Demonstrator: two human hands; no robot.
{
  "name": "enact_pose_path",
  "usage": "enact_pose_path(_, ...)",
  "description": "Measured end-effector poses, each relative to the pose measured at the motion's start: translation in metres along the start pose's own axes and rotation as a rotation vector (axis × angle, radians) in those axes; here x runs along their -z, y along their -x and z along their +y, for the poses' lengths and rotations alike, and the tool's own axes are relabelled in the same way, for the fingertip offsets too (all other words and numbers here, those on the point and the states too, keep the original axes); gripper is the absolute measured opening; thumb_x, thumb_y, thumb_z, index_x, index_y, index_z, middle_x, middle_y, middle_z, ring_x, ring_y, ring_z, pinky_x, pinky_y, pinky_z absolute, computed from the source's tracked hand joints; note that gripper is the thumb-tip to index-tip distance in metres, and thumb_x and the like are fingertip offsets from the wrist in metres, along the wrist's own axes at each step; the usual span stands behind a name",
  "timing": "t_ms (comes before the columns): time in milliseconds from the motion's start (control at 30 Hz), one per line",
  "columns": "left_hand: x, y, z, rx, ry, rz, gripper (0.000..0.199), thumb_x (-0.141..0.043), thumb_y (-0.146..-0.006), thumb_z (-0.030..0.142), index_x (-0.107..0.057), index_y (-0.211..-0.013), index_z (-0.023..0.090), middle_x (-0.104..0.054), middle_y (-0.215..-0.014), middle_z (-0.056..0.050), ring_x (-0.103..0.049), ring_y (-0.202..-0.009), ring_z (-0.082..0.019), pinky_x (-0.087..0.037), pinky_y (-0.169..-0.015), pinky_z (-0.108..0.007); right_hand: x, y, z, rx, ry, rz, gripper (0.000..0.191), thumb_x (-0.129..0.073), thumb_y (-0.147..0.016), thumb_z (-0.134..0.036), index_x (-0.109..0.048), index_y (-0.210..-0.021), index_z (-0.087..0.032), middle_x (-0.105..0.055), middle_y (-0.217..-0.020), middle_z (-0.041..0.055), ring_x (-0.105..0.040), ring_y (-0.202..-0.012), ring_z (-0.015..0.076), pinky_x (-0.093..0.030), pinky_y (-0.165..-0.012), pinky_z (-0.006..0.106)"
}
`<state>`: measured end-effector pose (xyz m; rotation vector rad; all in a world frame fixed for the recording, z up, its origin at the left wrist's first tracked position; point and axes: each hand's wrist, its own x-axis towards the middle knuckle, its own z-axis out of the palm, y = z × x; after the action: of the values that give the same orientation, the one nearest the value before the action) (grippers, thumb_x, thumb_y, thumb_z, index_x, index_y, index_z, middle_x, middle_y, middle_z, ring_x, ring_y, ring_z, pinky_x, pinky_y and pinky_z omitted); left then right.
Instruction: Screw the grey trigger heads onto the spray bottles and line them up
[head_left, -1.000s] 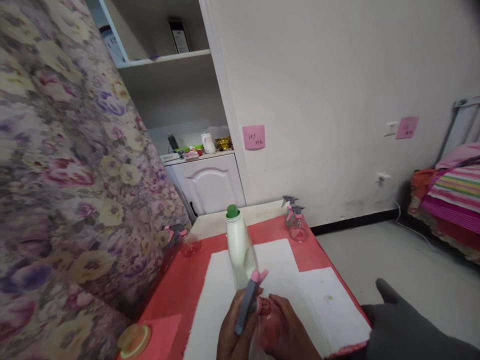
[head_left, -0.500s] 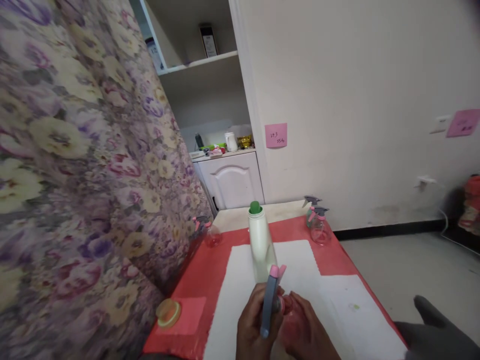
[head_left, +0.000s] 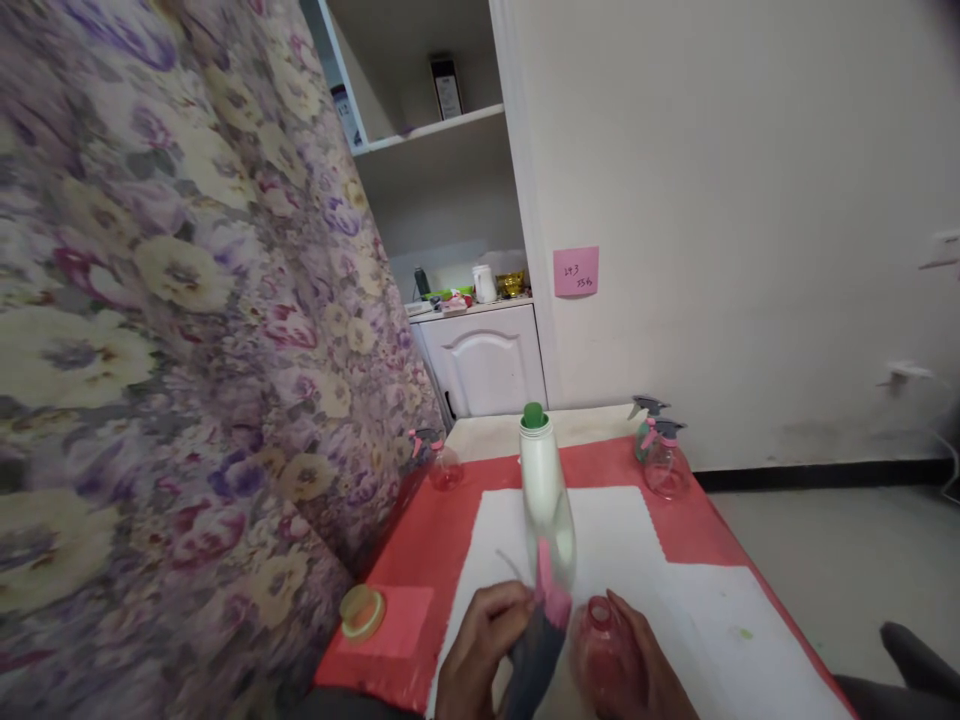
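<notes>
The left hand [head_left: 474, 650] is curled round a grey-and-pink spray head [head_left: 537, 655], fingers bent against it. The right hand [head_left: 654, 655] wraps the side of a pink see-through bottle [head_left: 609, 665], whose open mouth faces up over the white sheet [head_left: 604, 515]. Just beyond stands a pale green jug [head_left: 541, 475]. Half a second ago the spray head sat at the bottle's neck; now the two are apart.

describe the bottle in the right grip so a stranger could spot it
On the red-covered table, find the white sheet. Nearer than the tall pale green bottle, the right grip holds a see-through reddish-pink bottle. Its neck is bare, whereas the spray bottles behind wear trigger heads.
</notes>
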<state>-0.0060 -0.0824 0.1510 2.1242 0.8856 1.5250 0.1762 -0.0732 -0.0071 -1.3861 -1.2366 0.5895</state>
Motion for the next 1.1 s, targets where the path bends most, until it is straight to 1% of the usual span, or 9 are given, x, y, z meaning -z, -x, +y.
enact_pose_path(100,0.008,0.005,-0.041,-0.051,-0.258,-0.144,0.033,-0.046,-0.092,0.019,-0.061,-0.12,0.028,-0.064,-0.112,-0.009,-0.064,-0.105,-0.018,-0.054,-0.088,-0.027,0.004,0.001,-0.001,0.02,0.053,-0.022,0.049,-0.055,-0.082,-0.033,-0.051,-0.128,-0.018,-0.063,-0.128,0.0132,-0.061,-0.12,0.0289,-0.054,-0.1,0.035)
enact_pose_path(133,0.01,0.008,-0.056,-0.035,-0.335,-0.136,0.034,-0.044,-0.091,0.015,-0.062,-0.118,0.026,-0.064,-0.112,-0.01,-0.064,-0.106,-0.018,-0.054,-0.088,-0.028,0.005,0.002,0.0,0.018,0.066,-0.027,0.05,-0.055,-0.082,-0.031,-0.05,-0.129,-0.018,-0.063,-0.129,0.0135,-0.06,-0.121,0.0294,-0.053,-0.1,0.036)
enact_pose_path(200,0.011,0.013,-0.088,0.047,-0.481,-0.167,0.034,-0.044,-0.089,0.013,-0.064,-0.115,0.025,-0.065,-0.112,-0.01,-0.065,-0.105,-0.018,-0.055,-0.087,-0.029,0.007,0.002,0.004,0.01,0.08,-0.038,0.053,-0.058,-0.08,-0.027,-0.049,-0.131,-0.018,-0.061,-0.132,0.0134,-0.057,-0.124,0.0306,-0.051,-0.104,0.038)
enact_pose_path(300,0.013,0.022,-0.129,0.187,-0.644,-0.295,0.04,-0.04,-0.086,0.009,-0.065,-0.114,0.025,-0.065,-0.115,-0.01,-0.065,-0.104,-0.02,-0.056,-0.085,-0.032,0.008,0.001,0.011,0.031,0.082,-0.087,0.064,-0.065,-0.072,-0.021,-0.046,-0.133,-0.019,-0.057,-0.137,0.0132,-0.053,-0.128,0.0317,-0.046,-0.108,0.04)
enact_pose_path(433,0.018,0.031,-0.167,0.318,-0.712,-0.392,0.049,-0.037,-0.082,0.004,-0.063,-0.117,0.025,-0.063,-0.121,-0.009,-0.062,-0.108,-0.019,-0.053,-0.091,-0.033,0.008,0.0,0.016,0.06,0.101,-0.107,0.068,-0.064,-0.069,-0.017,-0.044,-0.135,-0.016,-0.057,-0.137,0.0138,-0.054,-0.129,0.029,-0.047,-0.108,0.036)
enact_pose_path(567,0.024,0.043,-0.192,0.348,-0.686,-0.402,0.046,-0.039,-0.083,0.006,-0.063,-0.116,0.026,-0.064,-0.119,-0.006,-0.062,-0.107,-0.017,-0.052,-0.092,-0.03,0.008,-0.001,0.012,0.09,0.142,-0.058,0.063,-0.065,-0.07,-0.017,-0.051,-0.131,-0.019,-0.061,-0.133,0.0113,-0.058,-0.124,0.0303,-0.051,-0.103,0.035)
enact_pose_path(733,0.027,0.058,-0.215,0.366,-0.679,-0.384,0.051,-0.034,-0.083,0.006,-0.06,-0.123,0.025,-0.06,-0.13,-0.007,-0.058,-0.119,-0.018,-0.049,-0.101,-0.035,0.007,-0.001,0.016,0.073,0.085,-0.056,0.065,-0.066,-0.067,-0.022,-0.054,-0.131,-0.024,-0.062,-0.132,0.0086,-0.058,-0.123,0.0333,-0.052,-0.102,0.041)
enact_pose_path(933,0.03,0.073,-0.24,0.195,-0.726,-0.307,0.049,-0.039,-0.082,0.007,-0.06,-0.124,0.02,-0.063,-0.131,-0.011,-0.059,-0.122,-0.02,-0.05,-0.103,-0.038,0.003,-0.001,0.015,-0.017,-0.003,0.011,0.062,-0.069,-0.067,-0.031,-0.056,-0.128,-0.033,-0.066,-0.128,0.0061,-0.058,-0.122,0.0367,-0.054,-0.098,0.048)
enact_pose_path(1100,0.036,0.074,-0.256,0.121,-0.74,-0.339,0.048,-0.042,-0.081,0.009,-0.063,-0.123,0.021,-0.067,-0.127,-0.011,-0.062,-0.118,-0.02,-0.052,-0.1,-0.033,0.01,-0.015,0.004,-0.018,-0.037,0.034,0.063,-0.069,-0.07,-0.037,-0.053,-0.131,-0.03,-0.062,-0.134,0.0081,-0.054,-0.127,0.036,-0.05,-0.101,0.047)
